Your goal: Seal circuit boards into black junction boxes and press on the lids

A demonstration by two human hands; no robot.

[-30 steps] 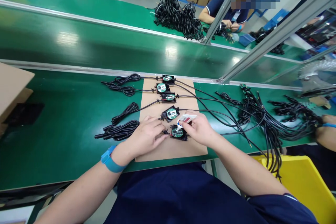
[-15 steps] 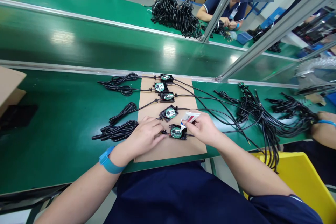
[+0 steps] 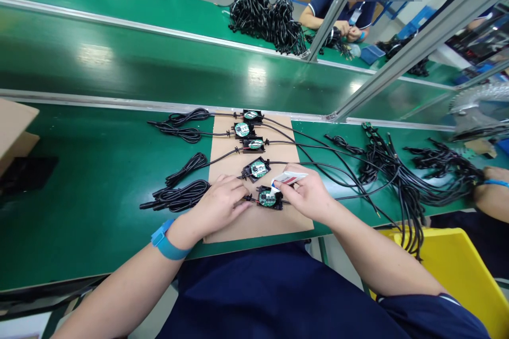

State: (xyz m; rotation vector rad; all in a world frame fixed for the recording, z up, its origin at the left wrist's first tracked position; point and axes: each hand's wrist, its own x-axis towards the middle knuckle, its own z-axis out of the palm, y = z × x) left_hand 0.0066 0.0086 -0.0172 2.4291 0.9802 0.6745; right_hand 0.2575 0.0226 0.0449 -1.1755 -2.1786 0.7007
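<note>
My right hand (image 3: 304,193) is closed around a small white glue-like tube (image 3: 291,178) with red and blue print. The tube's nozzle points down at the upper edge of a round green circuit board (image 3: 267,197), seated in an open black housing (image 3: 277,204). To its left, my left hand (image 3: 225,201) lies low over the cardboard, thumb and fingers closed about the black cable (image 3: 247,198) that enters this housing; part of that cable is hidden under the fingers. Just beyond sits another housing with its board (image 3: 257,169), tilted on the cardboard sheet (image 3: 234,230).
Further housings with boards (image 3: 242,129) line up toward the metal rail. Coiled cables (image 3: 181,196) lie left, and a heap of cables with boards (image 3: 392,169) lies right. A yellow bin (image 3: 457,265) stands at lower right. Across the line, a co-worker's hands (image 3: 348,30) handle cables.
The tube in my right hand has shifted slightly left and tilted flatter, its nozzle now further over the board. My left hand stays almost still.
</note>
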